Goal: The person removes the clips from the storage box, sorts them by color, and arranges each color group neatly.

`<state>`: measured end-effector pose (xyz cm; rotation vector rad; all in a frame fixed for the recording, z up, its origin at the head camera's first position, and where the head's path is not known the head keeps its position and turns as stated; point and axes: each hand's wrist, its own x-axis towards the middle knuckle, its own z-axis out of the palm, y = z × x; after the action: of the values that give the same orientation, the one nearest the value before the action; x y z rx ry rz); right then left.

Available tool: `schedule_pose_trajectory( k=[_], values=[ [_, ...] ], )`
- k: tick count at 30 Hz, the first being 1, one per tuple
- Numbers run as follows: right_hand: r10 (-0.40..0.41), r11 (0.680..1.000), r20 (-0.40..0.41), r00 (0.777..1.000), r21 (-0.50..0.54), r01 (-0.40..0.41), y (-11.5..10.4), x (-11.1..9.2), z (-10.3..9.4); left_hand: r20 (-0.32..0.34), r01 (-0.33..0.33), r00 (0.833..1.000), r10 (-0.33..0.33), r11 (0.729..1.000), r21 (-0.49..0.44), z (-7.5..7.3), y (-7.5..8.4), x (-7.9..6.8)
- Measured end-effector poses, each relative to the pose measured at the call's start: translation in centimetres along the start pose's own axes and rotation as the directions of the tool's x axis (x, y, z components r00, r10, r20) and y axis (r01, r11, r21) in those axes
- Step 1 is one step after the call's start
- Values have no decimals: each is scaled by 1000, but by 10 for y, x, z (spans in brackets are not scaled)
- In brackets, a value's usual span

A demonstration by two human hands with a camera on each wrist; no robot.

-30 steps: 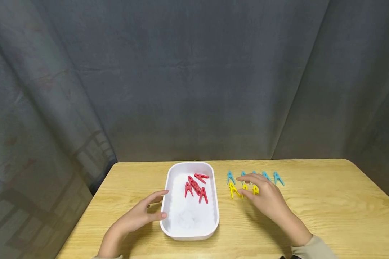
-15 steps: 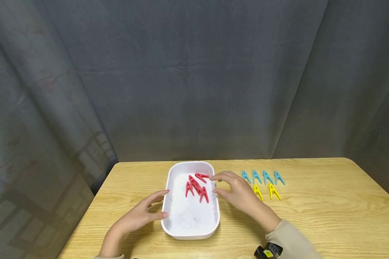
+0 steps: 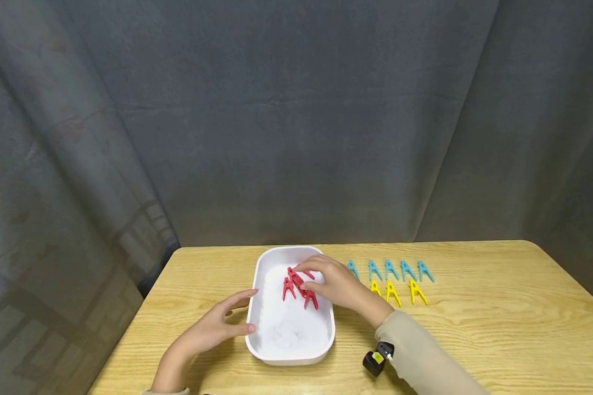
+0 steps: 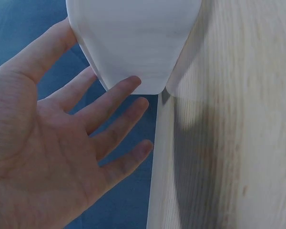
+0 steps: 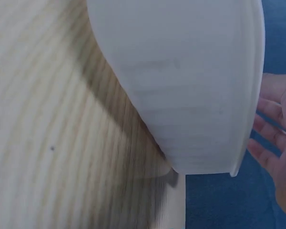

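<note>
Head view, from the left: the left hand [image 3: 217, 326] is spread beside a white tray [image 3: 287, 341], its thumb and a fingertip at the left rim. Left wrist view shows the thumb against the rim and the other fingers fanned apart. The tray stands on a wood-grain counter [image 3: 499, 312] before a dark grey curtain [image 3: 296, 120]. In its far half lie red clips [image 3: 288, 289], several bunched together, some partly covered by the right hand [image 3: 336, 282]. That hand reaches over the right rim, thumb and fingers apart above the clips; whether any fingertip touches one I cannot tell, and right wrist view hides the fingertips behind the tray wall. Below the beige sleeve [image 3: 420, 351] is a black device [image 3: 374, 362] with a yellow patch. Further right, five blue clips [image 3: 391, 270] form a row, with three yellow clips [image 3: 392, 294] nearer the person, the leftmost yellow one partly hidden by the forearm.
</note>
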<state>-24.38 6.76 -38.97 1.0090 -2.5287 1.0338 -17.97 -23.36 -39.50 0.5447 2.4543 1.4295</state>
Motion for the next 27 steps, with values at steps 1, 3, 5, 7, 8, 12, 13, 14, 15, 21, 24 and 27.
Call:
schedule_pose_trajectory(
  k=[1,3,5,7,8,12,13,14,15,21,24,27],
  values=[
    [-2,1000,15,1000,1,2,1,2,1,-1,-5,1000,5,1000,0,0,0,0],
    [-10,1000,42,999,4,10,3,6,3,0,-11,1000,11,1000,1,0,0,1],
    [-24,1000,63,998,1,24,4,10,5,-2,-16,1000,16,1000,6,0,-1,1],
    [-37,999,82,996,-9,38,5,15,6,-2,-20,1000,20,1000,7,0,-1,1],
    [-42,999,93,995,-12,43,5,17,7,-1,-21,1000,21,1000,6,0,-1,1],
    [-16,1000,162,987,-9,17,8,26,11,1,-26,1000,26,1000,3,0,-2,2],
    [-10,1000,181,983,-8,12,9,27,13,3,-24,1000,24,1000,0,0,-2,2],
    [-3,1000,200,980,-7,4,10,29,14,5,-22,1000,22,1000,-3,0,-3,2],
    [4,1000,219,976,-8,-3,11,30,15,7,-21,1000,21,1000,-6,0,-3,2],
    [7,999,269,963,-39,3,14,34,21,20,-34,999,34,999,-11,0,-5,2],
    [21,998,278,960,-68,-2,15,37,22,20,-41,999,41,999,-4,0,-6,2],
    [29,996,293,956,-93,-2,15,39,23,20,-44,999,44,999,0,0,-5,2]
  ],
)
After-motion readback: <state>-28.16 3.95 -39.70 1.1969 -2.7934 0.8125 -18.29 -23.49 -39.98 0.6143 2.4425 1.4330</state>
